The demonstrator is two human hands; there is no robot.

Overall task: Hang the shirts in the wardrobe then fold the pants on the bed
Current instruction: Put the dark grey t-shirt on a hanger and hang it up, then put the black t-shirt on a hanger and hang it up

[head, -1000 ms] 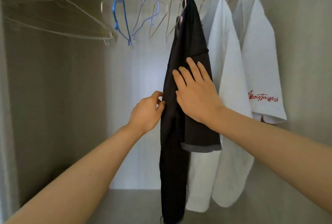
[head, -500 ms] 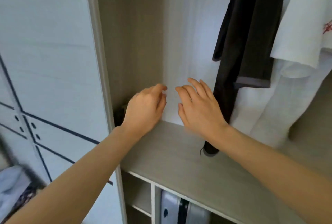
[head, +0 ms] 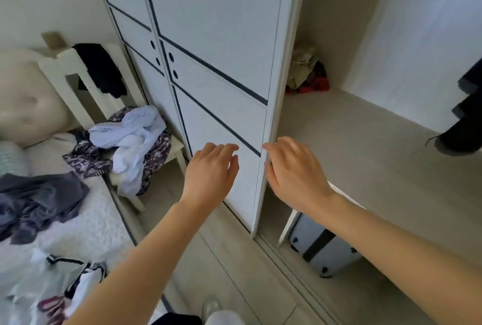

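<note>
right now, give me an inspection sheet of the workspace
surface: wardrobe shelf bare in the middle; bed strewn with clothes
job's things: dark shirt hangs at the right edge; grey garment crumpled on the bed
clutter: pale blue and patterned clothes heaped on a chair; bundle in the shelf's back corner; suitcase under the shelf
grippers: left hand open, empty, in front of the sliding door; right hand open, at the door's edge
cables: nothing seen
surroundings: pale floor, white wall

We see the wardrobe shelf [head: 365, 157] wide open to the right, only bundled clothes [head: 307, 71] in its back corner; the sliding door [head: 221, 50] blocks the left.
</note>
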